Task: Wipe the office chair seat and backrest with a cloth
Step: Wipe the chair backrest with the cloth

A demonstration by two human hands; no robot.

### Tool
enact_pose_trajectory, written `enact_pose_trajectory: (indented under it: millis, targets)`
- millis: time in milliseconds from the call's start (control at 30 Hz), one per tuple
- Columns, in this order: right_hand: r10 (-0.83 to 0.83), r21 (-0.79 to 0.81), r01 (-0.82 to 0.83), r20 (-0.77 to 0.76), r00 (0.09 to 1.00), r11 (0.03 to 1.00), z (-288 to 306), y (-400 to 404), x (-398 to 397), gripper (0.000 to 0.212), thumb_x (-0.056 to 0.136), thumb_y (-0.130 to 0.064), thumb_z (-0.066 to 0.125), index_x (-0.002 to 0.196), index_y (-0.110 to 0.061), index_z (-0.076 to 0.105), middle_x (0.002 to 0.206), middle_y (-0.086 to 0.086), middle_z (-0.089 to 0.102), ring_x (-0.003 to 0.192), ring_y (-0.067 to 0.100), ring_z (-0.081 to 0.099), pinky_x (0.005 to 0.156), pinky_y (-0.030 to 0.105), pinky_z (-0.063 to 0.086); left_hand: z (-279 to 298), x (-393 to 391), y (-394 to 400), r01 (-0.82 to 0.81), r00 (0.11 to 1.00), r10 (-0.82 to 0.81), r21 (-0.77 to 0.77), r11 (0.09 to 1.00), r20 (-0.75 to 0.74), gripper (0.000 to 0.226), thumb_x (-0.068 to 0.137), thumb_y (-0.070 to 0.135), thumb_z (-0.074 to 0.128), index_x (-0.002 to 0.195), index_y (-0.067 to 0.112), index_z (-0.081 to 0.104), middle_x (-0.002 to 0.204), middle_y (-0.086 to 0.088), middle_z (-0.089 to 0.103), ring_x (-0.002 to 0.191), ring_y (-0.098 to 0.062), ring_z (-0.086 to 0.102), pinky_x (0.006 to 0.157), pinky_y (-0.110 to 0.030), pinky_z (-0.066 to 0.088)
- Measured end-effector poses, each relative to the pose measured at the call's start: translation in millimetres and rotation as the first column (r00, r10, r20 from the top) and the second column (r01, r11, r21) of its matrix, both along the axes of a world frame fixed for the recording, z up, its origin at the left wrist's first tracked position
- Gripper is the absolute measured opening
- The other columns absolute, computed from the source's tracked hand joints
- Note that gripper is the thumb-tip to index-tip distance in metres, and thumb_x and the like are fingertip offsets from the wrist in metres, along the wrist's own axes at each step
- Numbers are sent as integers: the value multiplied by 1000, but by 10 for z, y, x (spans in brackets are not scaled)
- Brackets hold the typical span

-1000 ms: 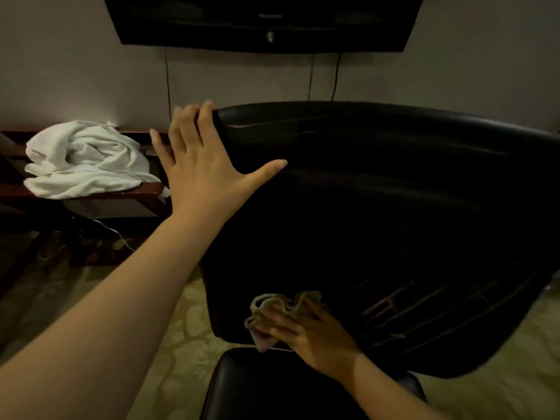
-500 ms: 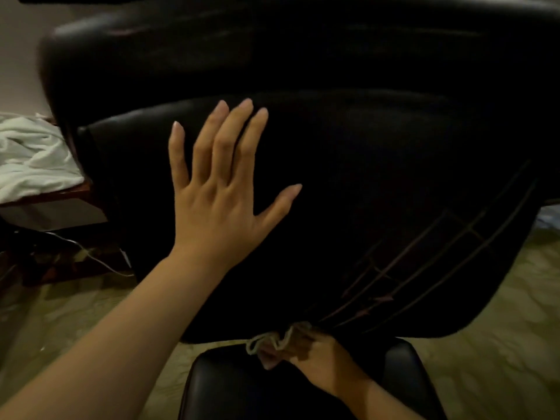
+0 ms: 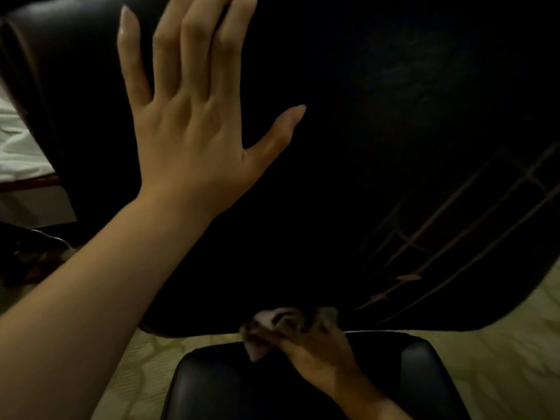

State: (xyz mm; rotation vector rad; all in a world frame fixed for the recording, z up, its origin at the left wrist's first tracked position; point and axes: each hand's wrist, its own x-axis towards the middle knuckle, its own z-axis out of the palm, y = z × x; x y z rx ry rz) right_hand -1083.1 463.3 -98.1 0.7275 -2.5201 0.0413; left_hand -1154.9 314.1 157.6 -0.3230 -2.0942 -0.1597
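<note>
My left hand (image 3: 194, 125) lies flat w/ fingers spread on the black backrest (image 3: 394, 131), toward its left edge, gripping nothing. My right hand (image 3: 315, 350) is down at the backrest's bottom edge, just above the seat (image 3: 218, 386), fingers clenched round the bunched cloth (image 3: 263, 328), which is pressed vs. that lower edge approx. mid-width; the cloth is blurred, so its colour is hard to call. White fabric (image 3: 15, 147) shows past the backrest's left edge, pale floor (image 3: 500, 359) below.
</note>
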Motion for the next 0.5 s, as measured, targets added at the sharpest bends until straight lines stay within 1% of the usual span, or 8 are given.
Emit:
enact_pose_trajectory:
  millis: [100,167,200,267,333,367,433,500]
  targets:
    - [-181,-369,87,-228,957,925,456,100,-76,49,91,-30,38,139,-34,30,146,-4,27,127,20,38,97,49,40,-20,7,47,-45,999,44,36,998,21,75,86,63,31,139,9,29,142,-19,35,132,-26,20,111,-53,6]
    - [-375,-557,205,-210,903,805,671,49,-166,49,100,-33,25,148,-33,14,155,3,10,143,21,7,110,46,19,-97,49,159,-36,999,37,59,998,-18,70,88,57,36,138,8,31,143,-20,34,133,-32,22,110,-55,8]
    - [-357,-512,208,-212,910,833,618,-5,-192,50,97,-31,29,146,-32,18,152,7,15,142,22,11,105,48,28,-157,78,251,-14,999,16,44,999,-48,67,88,53,39,138,8,32,143,-19,34,133,-32,23,110,-55,9]
    - [-154,-234,116,-149,977,965,249,-76,-100,57,83,-30,40,137,-37,25,145,-1,23,121,18,47,83,40,49,-309,150,471,60,996,-62,-23,998,-71,63,88,47,41,138,10,33,144,-15,35,134,-28,22,110,-53,11]
    - [-54,-87,54,0,999,995,-95,50,-33,75,81,-37,43,144,-45,3,146,-22,20,90,-3,63,75,19,54,-436,208,627,125,991,-129,-75,989,-47,59,89,44,41,138,13,31,145,-11,35,134,-24,20,111,-49,10]
    - [-44,-105,46,23,999,993,-121,160,-29,79,80,-38,45,143,-47,-2,137,-30,34,86,-5,63,69,17,55,-476,223,660,138,989,-141,-86,987,-33,58,89,43,40,138,14,29,145,-10,35,135,-23,19,112,-46,10]
    - [-60,-99,45,-154,986,994,98,367,-30,63,79,-32,43,136,-46,19,119,-20,54,100,6,54,65,28,58,-532,229,650,137,990,-139,-85,987,-11,56,90,41,40,138,14,28,145,-10,35,135,-21,19,112,-43,10]
    - [-241,-321,143,-290,926,936,545,474,-99,56,86,-28,39,139,-37,24,136,2,37,125,20,35,94,44,45,-568,223,614,118,993,-119,-69,991,-12,55,91,39,39,138,12,29,145,-11,35,134,-21,19,112,-40,11]
